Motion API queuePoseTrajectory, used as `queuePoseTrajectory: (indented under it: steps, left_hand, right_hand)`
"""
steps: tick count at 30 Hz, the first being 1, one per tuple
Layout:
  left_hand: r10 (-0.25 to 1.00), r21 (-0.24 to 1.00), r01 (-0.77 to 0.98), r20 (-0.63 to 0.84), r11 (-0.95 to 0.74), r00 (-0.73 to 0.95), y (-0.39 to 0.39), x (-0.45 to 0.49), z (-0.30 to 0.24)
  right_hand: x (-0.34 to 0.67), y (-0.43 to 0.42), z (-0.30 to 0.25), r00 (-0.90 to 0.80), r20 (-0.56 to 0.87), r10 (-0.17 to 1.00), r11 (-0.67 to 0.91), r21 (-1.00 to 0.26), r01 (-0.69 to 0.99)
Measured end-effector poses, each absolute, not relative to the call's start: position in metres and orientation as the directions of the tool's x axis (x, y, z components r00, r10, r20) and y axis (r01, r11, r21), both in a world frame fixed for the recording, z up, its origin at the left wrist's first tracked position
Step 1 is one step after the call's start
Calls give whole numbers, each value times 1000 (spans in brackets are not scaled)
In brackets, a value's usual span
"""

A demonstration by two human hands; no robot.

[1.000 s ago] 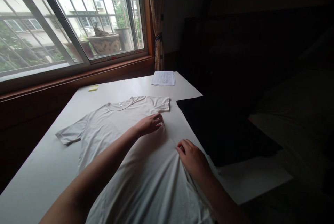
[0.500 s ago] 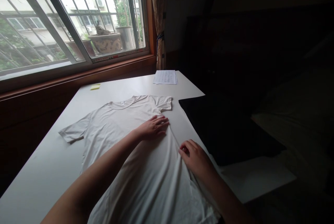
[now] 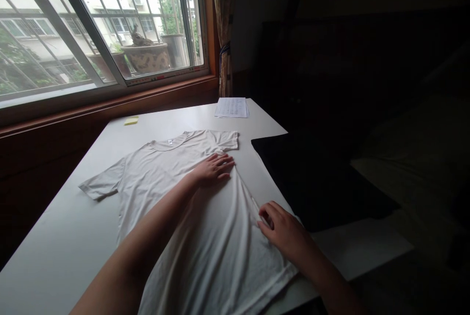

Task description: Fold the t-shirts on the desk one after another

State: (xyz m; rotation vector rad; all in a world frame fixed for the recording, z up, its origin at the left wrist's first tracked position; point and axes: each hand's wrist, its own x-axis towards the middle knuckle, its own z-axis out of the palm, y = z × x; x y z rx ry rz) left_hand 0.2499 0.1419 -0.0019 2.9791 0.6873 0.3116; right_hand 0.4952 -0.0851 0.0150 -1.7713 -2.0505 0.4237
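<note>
A white short-sleeved T-shirt lies spread out, its neckline towards the far side and long wrinkles running down its body. My left hand rests flat on it just below the right-hand sleeve, fingers stretched out. At the shirt's right side edge, my right hand has its fingers and thumb curled together on the fabric, pinching the side seam area. Part of the shirt's left side is hidden under my left forearm.
The shirt lies on a white table. A dark cloth lies along its right side. Papers and a yellow sticky-note pad sit near the far edge. Beyond are a barred window and a tied curtain.
My right hand has shifted slightly right and nearer to me along the shirt's side edge. The lower hem now shows more on the right. My left hand stays flat on the shirt.
</note>
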Motion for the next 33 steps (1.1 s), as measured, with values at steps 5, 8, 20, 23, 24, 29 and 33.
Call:
queuePoseTrajectory:
  steps: [5, 8, 20, 23, 24, 29, 33]
  left_hand:
    - [442, 95, 432, 211, -897, 872, 150, 250, -5]
    - [417, 73, 413, 267, -908, 869, 147, 253, -2]
    - [118, -28, 128, 240, -991, 964, 97, 301, 34]
    - [117, -84, 137, 216, -987, 969, 94, 309, 36]
    - [120, -95, 142, 207, -985, 971, 94, 310, 38]
    - [153, -105, 171, 160, -980, 975, 92, 315, 45]
    - [170, -125, 186, 126, -975, 977, 90, 318, 50]
  right_hand:
    - [507, -101, 18, -116, 97, 989, 143, -358, 923]
    - [512, -108, 18, -123, 106, 987, 151, -309, 939]
    - [521, -116, 11, 95, -23, 995, -90, -585, 806]
    - [522, -118, 10, 138, -83, 987, -160, -624, 765]
    - [522, -119, 9, 148, -98, 984, -177, -633, 754]
    - [523, -122, 6, 181, -95, 979, -195, -691, 696]
    - [528, -129, -3, 205, -99, 974, -205, -774, 599]
